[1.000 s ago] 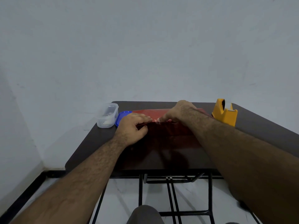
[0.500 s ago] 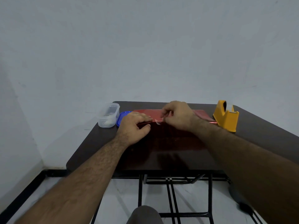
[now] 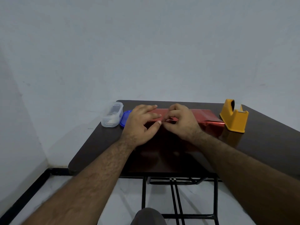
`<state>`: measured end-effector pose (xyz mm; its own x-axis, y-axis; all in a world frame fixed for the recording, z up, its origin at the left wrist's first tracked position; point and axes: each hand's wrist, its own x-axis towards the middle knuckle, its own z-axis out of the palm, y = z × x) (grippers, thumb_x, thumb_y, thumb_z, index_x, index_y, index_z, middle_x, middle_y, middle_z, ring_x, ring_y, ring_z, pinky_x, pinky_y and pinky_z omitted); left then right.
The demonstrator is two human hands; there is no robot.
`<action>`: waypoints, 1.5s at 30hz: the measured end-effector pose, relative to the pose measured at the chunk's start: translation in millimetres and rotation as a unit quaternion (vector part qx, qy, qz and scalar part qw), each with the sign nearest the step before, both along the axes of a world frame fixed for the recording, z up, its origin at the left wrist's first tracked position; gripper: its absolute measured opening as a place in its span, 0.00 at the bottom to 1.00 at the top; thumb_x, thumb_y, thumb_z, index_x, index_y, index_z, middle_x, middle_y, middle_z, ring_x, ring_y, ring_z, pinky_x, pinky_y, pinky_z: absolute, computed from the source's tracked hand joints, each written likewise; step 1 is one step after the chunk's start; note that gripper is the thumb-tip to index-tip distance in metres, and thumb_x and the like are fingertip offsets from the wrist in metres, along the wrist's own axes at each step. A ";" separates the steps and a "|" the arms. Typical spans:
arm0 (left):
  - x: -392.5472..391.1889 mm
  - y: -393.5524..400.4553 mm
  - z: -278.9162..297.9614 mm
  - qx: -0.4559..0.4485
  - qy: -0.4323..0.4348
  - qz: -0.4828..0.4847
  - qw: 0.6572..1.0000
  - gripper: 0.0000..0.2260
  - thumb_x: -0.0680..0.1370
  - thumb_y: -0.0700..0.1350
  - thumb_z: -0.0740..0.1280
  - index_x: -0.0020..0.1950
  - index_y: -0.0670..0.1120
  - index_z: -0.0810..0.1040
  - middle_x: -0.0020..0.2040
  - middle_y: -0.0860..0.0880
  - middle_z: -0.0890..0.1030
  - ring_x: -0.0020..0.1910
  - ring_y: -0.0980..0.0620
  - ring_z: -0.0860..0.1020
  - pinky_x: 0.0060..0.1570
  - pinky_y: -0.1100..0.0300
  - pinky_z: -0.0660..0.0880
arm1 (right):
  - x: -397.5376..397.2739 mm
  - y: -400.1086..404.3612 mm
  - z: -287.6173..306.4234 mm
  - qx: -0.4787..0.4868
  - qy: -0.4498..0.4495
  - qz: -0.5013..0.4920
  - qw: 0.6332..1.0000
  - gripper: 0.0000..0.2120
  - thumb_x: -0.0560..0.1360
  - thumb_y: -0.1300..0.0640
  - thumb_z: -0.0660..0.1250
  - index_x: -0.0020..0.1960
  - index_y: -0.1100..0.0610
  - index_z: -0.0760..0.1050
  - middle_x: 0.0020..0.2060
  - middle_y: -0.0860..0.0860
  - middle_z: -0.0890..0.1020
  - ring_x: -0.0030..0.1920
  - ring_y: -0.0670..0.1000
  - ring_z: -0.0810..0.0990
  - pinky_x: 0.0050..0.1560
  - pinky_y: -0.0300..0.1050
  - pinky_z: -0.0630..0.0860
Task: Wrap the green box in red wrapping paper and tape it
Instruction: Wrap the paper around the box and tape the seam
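Red wrapping paper (image 3: 206, 115) lies folded over the box in the middle of the dark table (image 3: 100, 143). None of the green box shows. My left hand (image 3: 141, 122) rests flat on the left part of the wrapped package, fingers straight and spread, thumb at the front fold. My right hand (image 3: 180, 122) sits just to its right with fingers curled. Its thumb and forefinger pinch a small piece of tape at the paper's seam. The tape itself barely shows between the fingertips.
A yellow tape dispenser (image 3: 233, 118) stands at the right end of the package. A clear plastic container (image 3: 112, 116) and a blue lid (image 3: 124, 119) lie at the back left. The wall is close behind the table. The table's black frame shows below.
My left hand has opened out and moved further onto the package. My right hand has drawn back toward me and curled tighter at the seam.
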<state>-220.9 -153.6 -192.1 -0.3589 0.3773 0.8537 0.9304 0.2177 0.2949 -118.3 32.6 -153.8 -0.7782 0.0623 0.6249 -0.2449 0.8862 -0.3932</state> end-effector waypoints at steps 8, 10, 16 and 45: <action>-5.1 -4.7 -0.4 0.010 -0.093 0.044 0.995 0.11 0.71 0.48 0.71 0.51 0.52 0.89 0.54 0.58 0.87 0.59 0.56 0.80 0.65 0.51 0.76 | -8.5 2.0 -1.9 -0.015 0.012 0.022 1.000 0.06 0.69 0.48 0.74 0.44 0.48 0.86 0.48 0.43 0.80 0.52 0.47 0.80 0.56 0.50 0.79; -6.2 -6.6 0.0 0.009 -0.116 0.044 0.992 0.09 0.71 0.48 0.72 0.49 0.53 0.89 0.52 0.59 0.87 0.59 0.57 0.80 0.63 0.50 0.77 | -11.8 1.7 -2.7 -0.018 0.014 0.024 0.999 0.05 0.69 0.48 0.74 0.43 0.47 0.85 0.48 0.43 0.80 0.53 0.47 0.81 0.57 0.50 0.79; -4.4 -6.9 0.6 0.019 -0.117 0.045 0.992 0.09 0.71 0.47 0.72 0.49 0.53 0.89 0.51 0.59 0.87 0.58 0.57 0.80 0.60 0.47 0.79 | -15.1 -1.6 -4.4 -0.019 0.016 0.032 0.999 0.01 0.69 0.51 0.75 0.41 0.47 0.84 0.47 0.43 0.80 0.53 0.48 0.81 0.57 0.51 0.79; -9.2 -5.6 -1.9 -0.058 0.012 0.073 0.996 0.09 0.75 0.55 0.71 0.51 0.58 0.89 0.60 0.58 0.85 0.62 0.50 0.79 0.60 0.37 0.75 | -8.9 9.2 -16.3 0.055 0.066 -0.053 0.995 0.05 0.71 0.45 0.80 0.46 0.43 0.88 0.48 0.37 0.78 0.55 0.49 0.76 0.58 0.61 0.76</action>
